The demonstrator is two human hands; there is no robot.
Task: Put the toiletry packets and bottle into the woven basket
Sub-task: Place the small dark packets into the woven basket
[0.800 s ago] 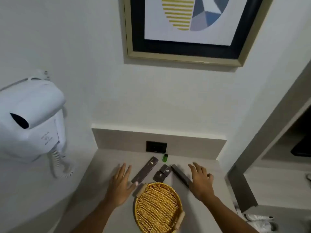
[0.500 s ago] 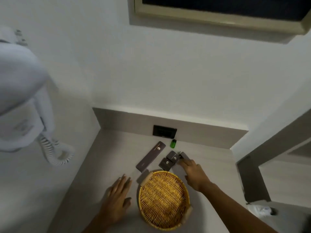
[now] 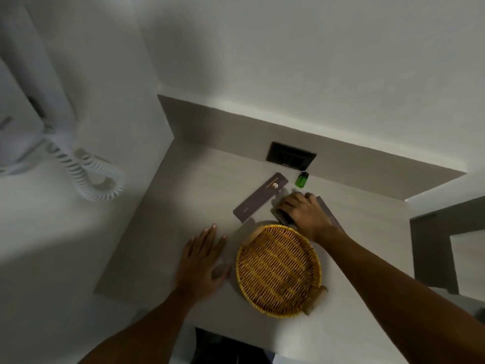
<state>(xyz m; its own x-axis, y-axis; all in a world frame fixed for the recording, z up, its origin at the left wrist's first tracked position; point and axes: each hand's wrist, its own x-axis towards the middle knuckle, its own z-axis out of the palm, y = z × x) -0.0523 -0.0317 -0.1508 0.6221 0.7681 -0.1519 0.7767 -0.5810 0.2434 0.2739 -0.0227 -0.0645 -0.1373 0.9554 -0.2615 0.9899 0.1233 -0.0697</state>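
Observation:
A round woven basket (image 3: 239, 261) with two small wooden handles lies empty on the grey counter. Behind it to the left is a long dark packet (image 3: 261, 197) with a gold logo. A small green bottle (image 3: 301, 179) stands near the back wall. My right hand (image 3: 304, 215) is just behind the basket, its fingers curled down over the small dark packets (image 3: 284, 219), which are mostly hidden. Another long dark packet (image 3: 328, 211) shows along the hand's right side. My left hand (image 3: 203, 261) lies flat on the counter left of the basket, fingers apart.
A black wall socket (image 3: 290, 159) is set in the backsplash behind the bottle. A white wall-mounted hair dryer with a coiled cord (image 3: 89, 172) hangs at the left. The counter's front edge runs just below the basket; a wall closes the right side.
The view has tilted down. My right hand moved left from the long right packet onto the small packets. My left hand slid back from the long left packet toward the front.

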